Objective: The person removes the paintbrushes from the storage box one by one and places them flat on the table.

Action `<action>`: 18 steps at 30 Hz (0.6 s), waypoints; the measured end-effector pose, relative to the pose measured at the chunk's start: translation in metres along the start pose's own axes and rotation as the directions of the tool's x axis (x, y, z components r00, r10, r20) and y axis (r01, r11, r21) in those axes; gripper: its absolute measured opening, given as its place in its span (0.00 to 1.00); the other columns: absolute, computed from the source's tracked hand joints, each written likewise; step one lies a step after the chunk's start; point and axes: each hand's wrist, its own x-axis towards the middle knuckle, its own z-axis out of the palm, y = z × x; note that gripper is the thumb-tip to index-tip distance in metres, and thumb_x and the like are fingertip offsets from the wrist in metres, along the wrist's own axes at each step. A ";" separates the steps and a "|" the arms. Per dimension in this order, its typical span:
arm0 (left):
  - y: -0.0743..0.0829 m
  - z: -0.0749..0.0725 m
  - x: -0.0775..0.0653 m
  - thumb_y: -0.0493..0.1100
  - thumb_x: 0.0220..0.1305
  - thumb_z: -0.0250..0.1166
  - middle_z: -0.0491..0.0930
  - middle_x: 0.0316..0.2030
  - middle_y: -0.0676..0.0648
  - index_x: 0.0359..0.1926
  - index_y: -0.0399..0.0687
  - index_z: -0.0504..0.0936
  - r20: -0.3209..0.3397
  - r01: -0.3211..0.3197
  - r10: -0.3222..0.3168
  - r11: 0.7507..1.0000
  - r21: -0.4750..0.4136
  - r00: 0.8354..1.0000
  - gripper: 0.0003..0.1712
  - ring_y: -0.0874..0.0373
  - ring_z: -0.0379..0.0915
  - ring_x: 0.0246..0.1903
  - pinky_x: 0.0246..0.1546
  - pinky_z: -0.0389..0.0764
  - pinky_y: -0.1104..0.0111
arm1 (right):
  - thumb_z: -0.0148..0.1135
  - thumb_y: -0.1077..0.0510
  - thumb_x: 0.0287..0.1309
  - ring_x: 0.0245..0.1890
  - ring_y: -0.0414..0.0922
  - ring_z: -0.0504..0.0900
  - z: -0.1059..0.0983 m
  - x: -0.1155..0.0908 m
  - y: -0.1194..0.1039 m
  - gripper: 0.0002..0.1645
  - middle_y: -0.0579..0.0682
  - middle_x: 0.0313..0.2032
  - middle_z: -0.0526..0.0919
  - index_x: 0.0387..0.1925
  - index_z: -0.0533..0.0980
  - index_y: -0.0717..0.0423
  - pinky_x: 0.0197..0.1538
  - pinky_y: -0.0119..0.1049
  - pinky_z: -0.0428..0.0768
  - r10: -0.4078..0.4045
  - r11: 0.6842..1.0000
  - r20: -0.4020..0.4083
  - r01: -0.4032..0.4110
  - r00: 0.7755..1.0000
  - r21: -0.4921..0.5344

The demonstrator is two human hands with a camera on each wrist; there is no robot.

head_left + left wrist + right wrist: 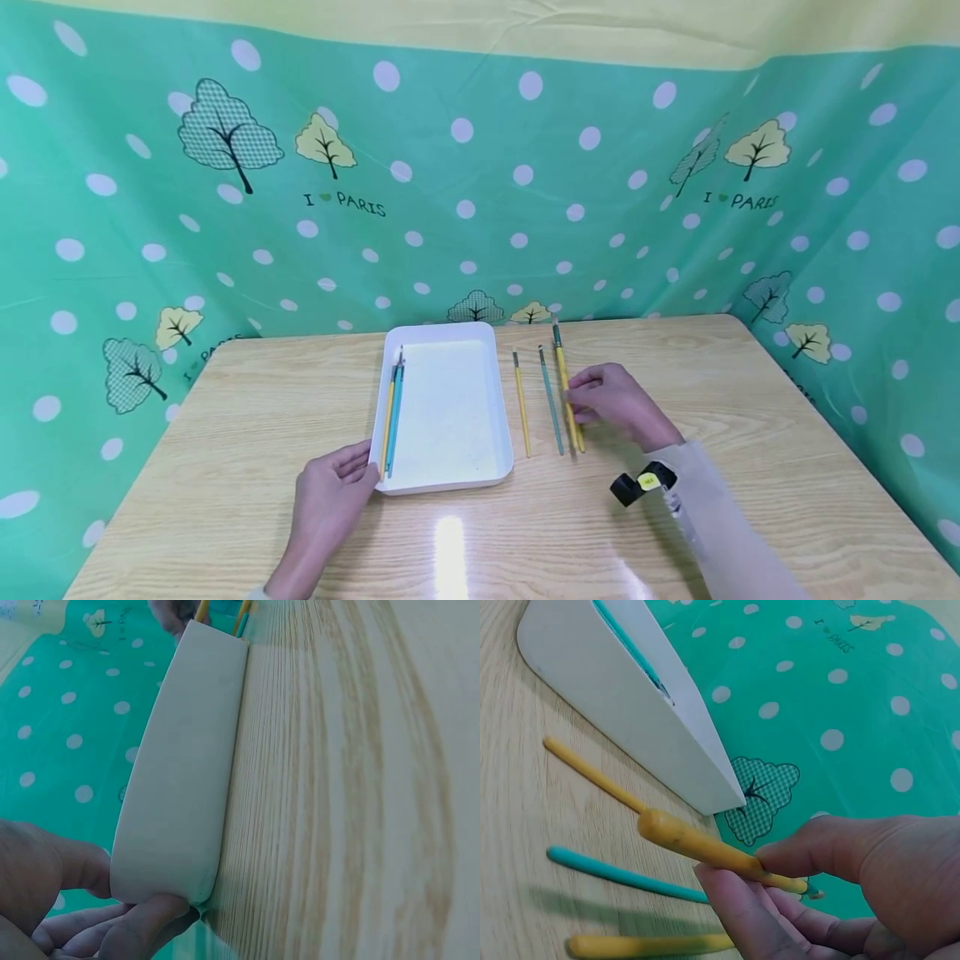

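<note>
The right hand (618, 402) pinches a yellow paintbrush (697, 844) between thumb and fingers, its rounded handle end raised off the table in the right wrist view. Under that hand lies another yellow paintbrush (645, 946), partly hidden. To its left are a green paintbrush (551, 402) and a thin yellow paintbrush (521, 402). The left hand (333, 496) grips the near left corner of a white tray (450, 408), thumb on the rim and fingers around the wall. Along the tray's left side lie a yellow paintbrush (388, 425) and blue-green paintbrushes (397, 408).
A light wood-grain table (255, 417) carries everything. Green dotted cloth (420, 192) with printed trees hangs behind and at both sides, close behind the tray's far edge. A black strap (643, 483) sits at the right wrist.
</note>
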 end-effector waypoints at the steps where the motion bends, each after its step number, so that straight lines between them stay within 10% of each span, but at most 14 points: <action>1: 0.000 0.000 0.000 0.36 0.65 0.61 0.84 0.55 0.32 0.61 0.32 0.79 -0.001 -0.002 0.002 1.000 0.000 1.000 0.23 0.41 0.84 0.55 0.47 0.90 0.69 | 0.63 0.64 0.66 0.35 0.46 0.87 -0.002 0.000 0.001 0.18 0.62 0.44 0.83 0.53 0.74 0.70 0.46 0.41 0.92 0.001 1.000 -0.001 -0.001 1.000 -0.005; 18: 0.000 0.000 0.000 0.37 0.66 0.61 0.84 0.55 0.32 0.60 0.33 0.80 -0.002 0.004 -0.004 1.000 -0.005 1.000 0.23 0.42 0.84 0.55 0.48 0.90 0.69 | 0.64 0.64 0.66 0.38 0.46 0.85 -0.023 0.006 0.023 0.18 0.62 0.45 0.81 0.54 0.74 0.70 0.43 0.36 0.92 0.053 0.998 -0.036 -0.055 0.998 -0.043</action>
